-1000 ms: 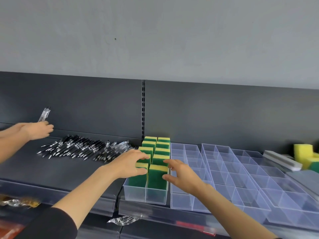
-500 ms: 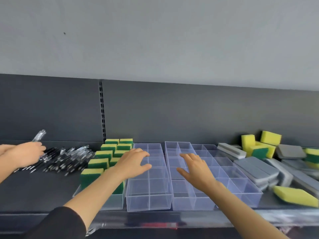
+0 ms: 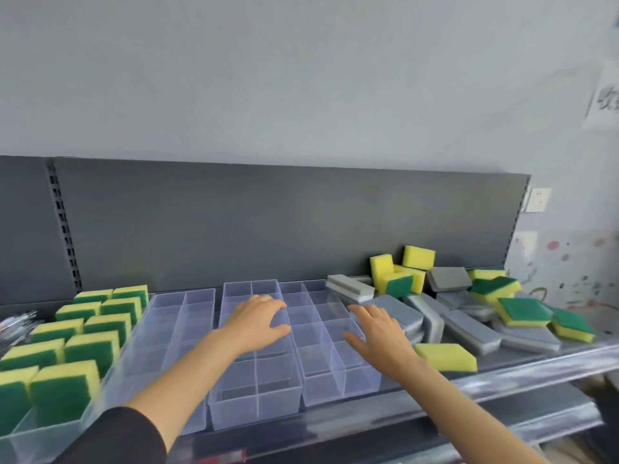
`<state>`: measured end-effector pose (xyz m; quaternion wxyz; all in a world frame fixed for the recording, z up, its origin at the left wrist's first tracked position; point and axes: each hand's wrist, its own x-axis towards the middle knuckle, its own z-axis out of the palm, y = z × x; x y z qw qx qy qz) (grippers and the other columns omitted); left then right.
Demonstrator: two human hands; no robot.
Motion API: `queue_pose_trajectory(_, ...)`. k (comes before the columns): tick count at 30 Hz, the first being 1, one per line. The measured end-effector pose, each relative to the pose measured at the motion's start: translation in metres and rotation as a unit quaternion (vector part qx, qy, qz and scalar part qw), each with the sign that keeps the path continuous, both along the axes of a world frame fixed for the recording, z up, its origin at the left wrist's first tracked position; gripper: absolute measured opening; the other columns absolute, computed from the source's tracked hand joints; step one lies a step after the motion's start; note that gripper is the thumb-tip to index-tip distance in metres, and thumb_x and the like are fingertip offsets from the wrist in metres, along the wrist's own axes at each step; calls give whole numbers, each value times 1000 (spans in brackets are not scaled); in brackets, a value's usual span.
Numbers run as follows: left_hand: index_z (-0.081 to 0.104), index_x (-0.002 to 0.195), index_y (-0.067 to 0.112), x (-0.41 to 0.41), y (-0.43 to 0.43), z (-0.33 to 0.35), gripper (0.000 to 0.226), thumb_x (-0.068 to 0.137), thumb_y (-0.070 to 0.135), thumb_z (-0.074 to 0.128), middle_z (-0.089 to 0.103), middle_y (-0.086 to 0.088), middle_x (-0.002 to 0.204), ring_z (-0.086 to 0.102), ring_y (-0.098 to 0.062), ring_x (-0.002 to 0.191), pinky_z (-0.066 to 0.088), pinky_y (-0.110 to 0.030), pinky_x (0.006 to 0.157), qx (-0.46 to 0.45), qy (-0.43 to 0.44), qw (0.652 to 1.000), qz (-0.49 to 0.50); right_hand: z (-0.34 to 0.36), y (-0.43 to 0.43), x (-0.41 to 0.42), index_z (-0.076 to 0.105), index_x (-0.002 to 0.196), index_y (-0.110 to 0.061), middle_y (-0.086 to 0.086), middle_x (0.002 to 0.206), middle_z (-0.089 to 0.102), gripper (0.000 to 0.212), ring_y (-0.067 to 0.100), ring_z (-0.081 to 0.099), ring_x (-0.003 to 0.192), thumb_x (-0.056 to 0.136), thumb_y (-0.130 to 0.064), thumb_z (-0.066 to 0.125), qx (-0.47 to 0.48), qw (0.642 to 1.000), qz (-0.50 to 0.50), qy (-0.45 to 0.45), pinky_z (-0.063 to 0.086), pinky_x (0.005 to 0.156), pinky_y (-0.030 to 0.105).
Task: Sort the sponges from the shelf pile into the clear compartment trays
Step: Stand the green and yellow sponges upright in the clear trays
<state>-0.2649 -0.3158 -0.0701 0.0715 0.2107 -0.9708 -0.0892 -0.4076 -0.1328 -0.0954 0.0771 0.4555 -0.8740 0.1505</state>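
Observation:
Three empty clear compartment trays (image 3: pixel 254 396) stand side by side on the dark shelf. My left hand (image 3: pixel 256 319) hovers over the middle one with relaxed fingers, holding nothing. My right hand (image 3: pixel 376 333) is spread above the right tray (image 3: pixel 338 376), also holding nothing. At the left a fourth tray (image 3: pixel 50 426) is packed with upright yellow-and-green sponges (image 3: pixel 63 386). The sponge pile (image 3: pixel 469 306) lies at the right: yellow-green sponges mixed with grey ones. One yellow sponge (image 3: pixel 445 356) lies flat just right of my right hand.
The dark shelf back panel (image 3: pixel 284 226) rises behind the trays. A clear strip runs along the shelf's front edge (image 3: pixel 502 376). Pens (image 3: pixel 16 323) show at the far left. A lower shelf (image 3: pixel 502 416) sits below.
The view has swung right, bringing the sponge pile into full sight. Both hands moved right, from the filled sponge tray across to the empty trays. The other person's hand with the pen left the view.

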Motion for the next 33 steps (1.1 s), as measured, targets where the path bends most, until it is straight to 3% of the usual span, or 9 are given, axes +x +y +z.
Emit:
queue_pose_trajectory(18,38,140,19,-141,133,5,52,93,39,48,40,0,144,32,-19,135,30,-33,106,-5,17,997,-71,-1,161,-117,34,138,-22,1,134,45,50,22,39,126,94,-41,44,-25,997,-67,1,35,100,35)
queue_pose_trajectory(33,43,136,16,-269,149,10,50,92,37,49,45,-3,141,37,-22,131,35,-36,105,-14,35,992,-121,-10,222,-206,34,139,-19,2,136,45,52,22,41,126,93,-42,45,-46,985,-167,-24,37,102,33)
